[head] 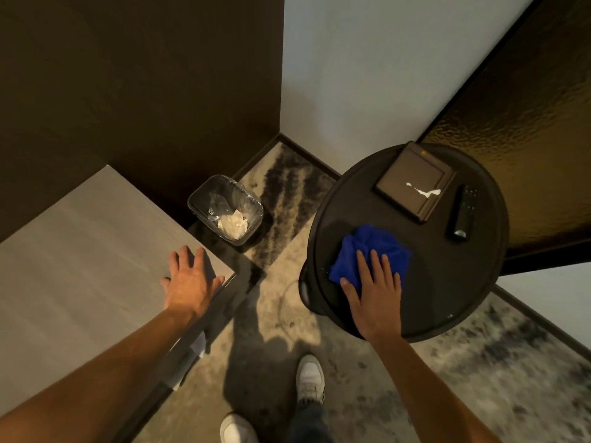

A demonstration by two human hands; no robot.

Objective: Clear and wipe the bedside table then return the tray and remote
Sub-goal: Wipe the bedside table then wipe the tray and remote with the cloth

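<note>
A round black bedside table stands at the right. On its far side sits a square brown tray holding a small white scrap. A black remote lies to the right of the tray. A crumpled blue cloth lies on the near left part of the tabletop. My right hand rests flat on the cloth, pressing it down. My left hand lies spread on the corner of the grey bed and holds nothing.
A clear bin with crumpled white paper stands on the patterned carpet in the corner between the bed and the table. A dark wall is behind the bed, a white wall behind the table. My white shoes stand on the carpet below.
</note>
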